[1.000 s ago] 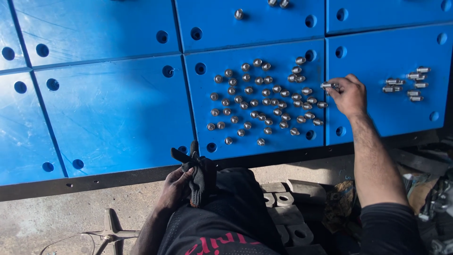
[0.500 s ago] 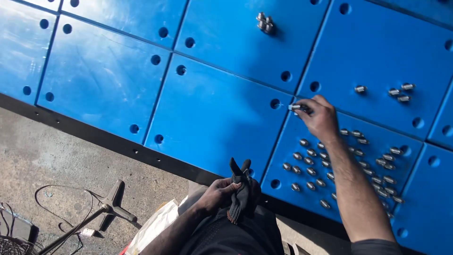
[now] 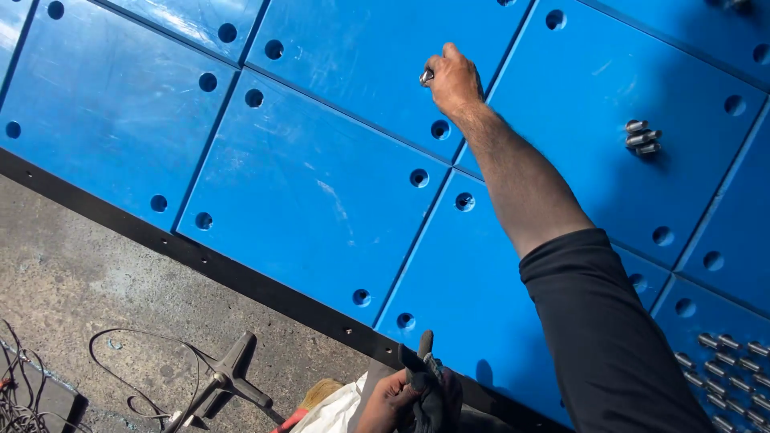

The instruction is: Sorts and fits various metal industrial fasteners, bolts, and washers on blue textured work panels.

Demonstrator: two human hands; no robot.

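Observation:
My right hand (image 3: 454,80) reaches far out over the blue panels (image 3: 313,192) and is closed around a small metal bolt (image 3: 426,77), just above a round hole (image 3: 439,129) in a panel. My left hand (image 3: 395,398) rests low at the frame's bottom edge, gripping a dark work glove (image 3: 429,385). A group of three metal bolts (image 3: 642,137) lies on the panel to the right of my arm. Several more bolts (image 3: 734,373) are spread on a panel at the lower right corner.
The blue panels have round holes near their corners and a black strip (image 3: 208,261) along their lower edge. Below is concrete floor (image 3: 72,297) with a black cross-shaped wrench (image 3: 224,377), loose cables (image 3: 24,393) and a white bag (image 3: 341,405).
My view has swung left and closer. My right hand has moved away from the spread of bolts, further up and left across the panels, carrying a bolt. My left hand keeps the glove.

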